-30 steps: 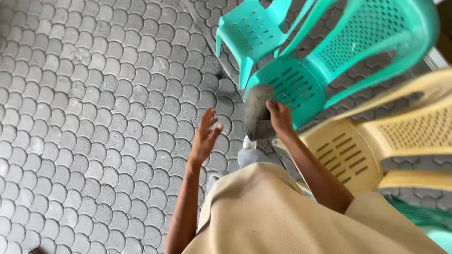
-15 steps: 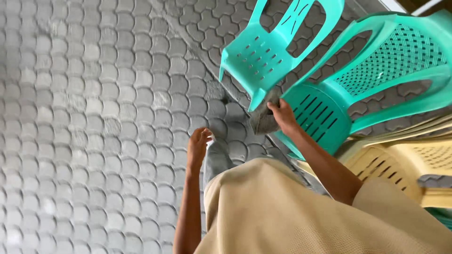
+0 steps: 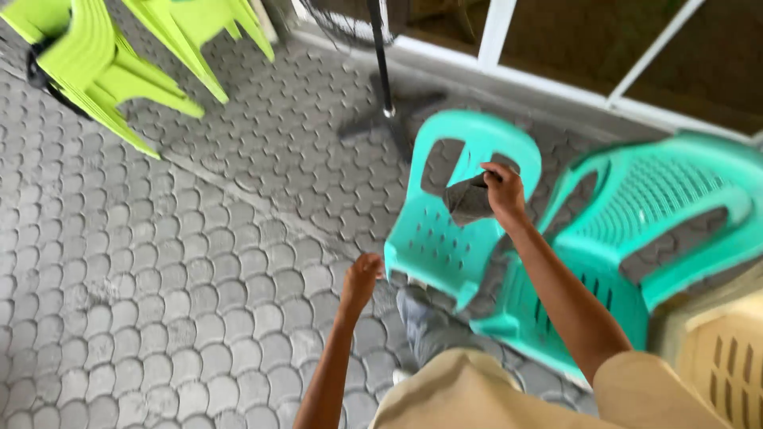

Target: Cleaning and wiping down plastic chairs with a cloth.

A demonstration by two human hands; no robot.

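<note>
**Grey cloth held over small turquoise chair on paved yard**

A bunched grey cloth (image 3: 469,199) is being gripped in the right hand (image 3: 504,191), the fingers closed around it, just above the seat and in front of the backrest of a small turquoise plastic chair (image 3: 445,230). The left hand (image 3: 362,280) is being held empty and loosely curled (fingers part bent, holding nothing) beside the chair's front edge, close to it though contact cannot be confirmed. A larger turquoise armchair (image 3: 636,230) is being kept just to the right of the small one, its seat touching or nearly touching it, with a cream plastic chair (image 3: 723,357) at the frame's lower right corner. Lime-green chairs (image 3: 111,63) are being stored well apart at the upper left, and a dark pole on a cross-shaped stand (image 3: 385,103) is standing behind the small chair. Everything is resting on a floor of grey scalloped paving (image 3: 159,262); a grey shoe (image 3: 425,318) is being planted by the small chair's front leg.

Risks are being judged from the scene alone: the light chair, unheld by the free hand, could be pushed or tipped if the cloth is pressed hard against its backrest, and it could be knocked into the armchair alongside. The cloth could be dropped onto the gritty paving if the grip is loosened, and the chair leg could be caught by the nearby shoe.
</note>
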